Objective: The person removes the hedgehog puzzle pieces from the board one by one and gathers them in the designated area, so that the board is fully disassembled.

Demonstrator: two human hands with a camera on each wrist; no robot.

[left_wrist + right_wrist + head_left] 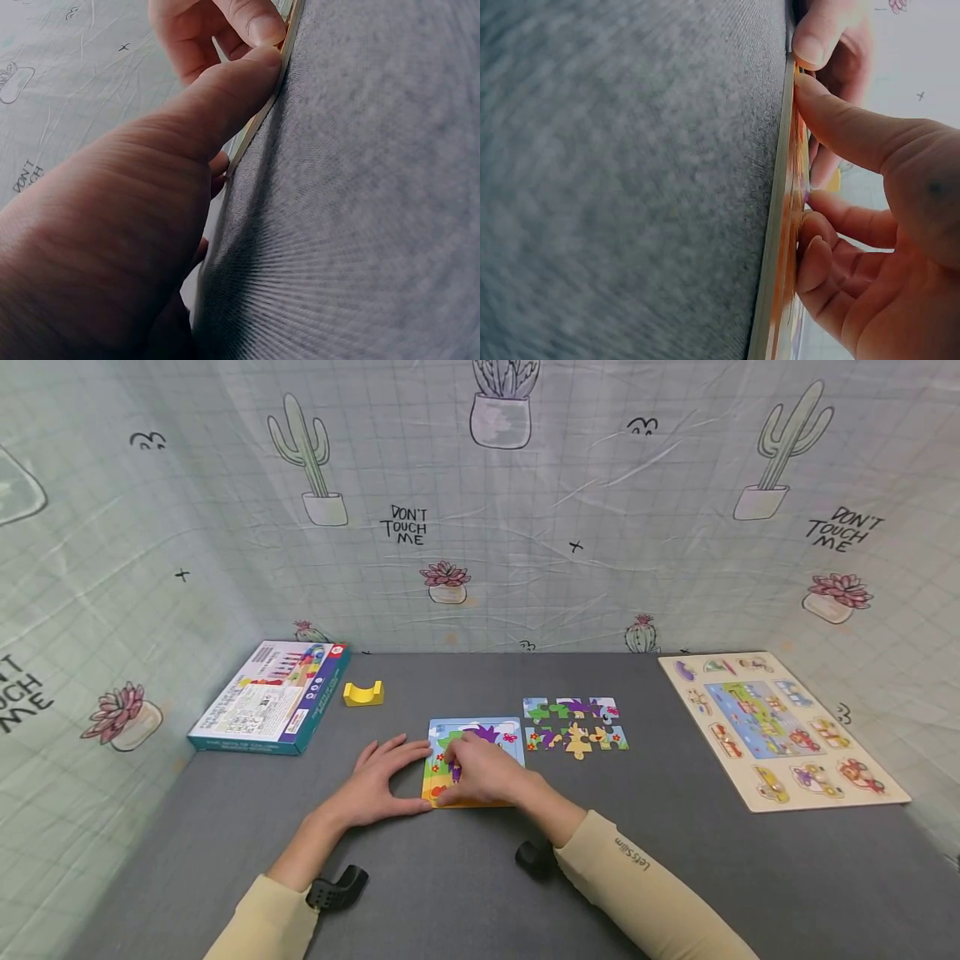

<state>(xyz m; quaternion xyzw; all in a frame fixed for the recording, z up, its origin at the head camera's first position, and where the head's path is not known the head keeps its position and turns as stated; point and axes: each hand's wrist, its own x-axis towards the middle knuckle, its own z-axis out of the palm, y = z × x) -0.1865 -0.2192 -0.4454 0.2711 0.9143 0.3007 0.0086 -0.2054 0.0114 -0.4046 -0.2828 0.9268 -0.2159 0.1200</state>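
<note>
In the head view a jigsaw puzzle (500, 737) in a flat tray, showing a green and purple cartoon scene, lies at the middle of the grey table. My left hand (377, 782) rests at its left side, thumb and fingers extended and spread along the edge. Over the puzzle is my right hand (483, 768), thumb at the lower left corner and bent fingers touching the picture. Whether a piece is pinched there is hidden. The right wrist view shows the right thumb (836, 116) close to the left thumb (812, 45). Loose puzzle pieces (577, 737) lie just right of the tray.
A flat box (258, 697) lies at the left, beside a yellow arched block (363, 694). On the right lies a wooden picture board (783, 727) with several shaped pictures. A printed cloth (525, 552) hangs behind the grey table (420, 893).
</note>
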